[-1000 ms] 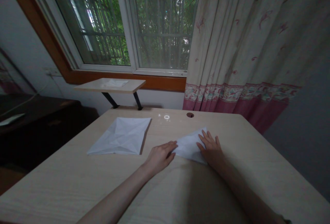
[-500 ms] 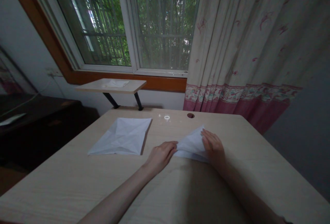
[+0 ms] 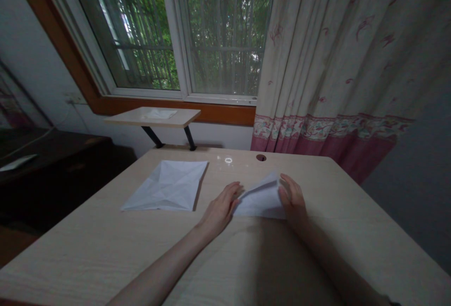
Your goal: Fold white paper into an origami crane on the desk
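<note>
A folded sheet of white paper (image 3: 261, 202) is between my two hands on the desk, one layer lifted so that a dark gap shows under its upper edge. My left hand (image 3: 222, 206) grips its left end, thumb at the near side and fingers at the far side. At the right end my right hand (image 3: 293, 200) holds the paper between thumb and fingers, the fingers slightly bent. The parts of the paper under the fingertips are hidden. To the left lies a second white paper (image 3: 169, 186), flat and creased, apart from both hands.
The pale wooden desk (image 3: 88, 240) has a round cable hole (image 3: 261, 158) near its back edge. A small raised shelf (image 3: 134, 118) at the back left bears a white sheet (image 3: 160, 113). Behind stand a barred window (image 3: 221, 33) and a curtain (image 3: 317, 61).
The paper between my hands has opened a little, its upper layer raised from the lower one. The fingers of both hands have shifted slightly along its ends.
</note>
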The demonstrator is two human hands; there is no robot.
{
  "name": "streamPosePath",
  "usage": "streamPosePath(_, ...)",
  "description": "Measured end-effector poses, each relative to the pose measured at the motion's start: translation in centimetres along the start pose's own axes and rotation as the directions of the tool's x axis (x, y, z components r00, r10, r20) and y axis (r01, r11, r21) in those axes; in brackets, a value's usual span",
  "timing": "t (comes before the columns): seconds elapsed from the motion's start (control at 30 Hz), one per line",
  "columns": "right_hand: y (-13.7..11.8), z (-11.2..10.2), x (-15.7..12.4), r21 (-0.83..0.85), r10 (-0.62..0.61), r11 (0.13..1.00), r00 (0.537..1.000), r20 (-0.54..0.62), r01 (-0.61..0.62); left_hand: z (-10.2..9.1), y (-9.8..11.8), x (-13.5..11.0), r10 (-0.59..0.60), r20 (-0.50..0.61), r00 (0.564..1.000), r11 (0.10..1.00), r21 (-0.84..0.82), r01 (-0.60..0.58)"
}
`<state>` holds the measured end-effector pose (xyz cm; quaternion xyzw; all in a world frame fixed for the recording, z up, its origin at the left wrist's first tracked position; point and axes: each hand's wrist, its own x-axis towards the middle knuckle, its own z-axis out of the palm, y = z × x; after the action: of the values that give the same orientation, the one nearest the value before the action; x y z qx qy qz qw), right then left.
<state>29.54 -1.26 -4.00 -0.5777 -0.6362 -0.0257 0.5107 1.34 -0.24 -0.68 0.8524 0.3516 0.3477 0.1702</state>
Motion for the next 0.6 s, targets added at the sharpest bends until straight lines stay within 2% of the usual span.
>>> streamPosePath(0.13, 1.4, 1.4, -0.8, -0.059, -0.044, 0.997, 0.992, 0.116, 0.051, 0.3, -0.2, 0.1, -0.004, -0.062, 0.998, 1.000, 0.002, 0.004)
streamPosePath(0.27, 1.7, 1.6, -1.3, -0.114, -0.072, 0.989, 0.974, 0.217, 0.098, 0.3, -0.1, 0.0, -0.024, -0.087, 0.996, 1.000, 0.019, 0.025)
streamPosePath(0.33, 1.5, 1.3, -1.4, -0.124, -0.140, 0.975, 0.941, 0.309, 0.186, 0.3, -0.2, -0.1, -0.015, -0.093, 0.996, 0.999, 0.049, 0.019)
streamPosePath(0.43, 0.9, 1.0, -1.4, -0.103, -0.211, 0.951, 0.856, 0.472, 0.291, 0.5, -0.5, -0.2, 0.012, -0.120, 0.993, 0.994, 0.113, 0.002)
streamPosePath(0.5, 0.6, 0.8, -1.3, -0.092, -0.216, 0.944, 0.805, 0.553, 0.316, 0.6, -0.8, -0.2, 0.035, -0.136, 0.990, 0.988, 0.153, -0.014)
streamPosePath(0.6, 0.3, 0.7, -1.1, -0.091, -0.184, 0.948, 0.761, 0.622, 0.304, 0.8, -1.1, -0.3, 0.079, -0.139, 0.987, 0.978, 0.205, -0.049)
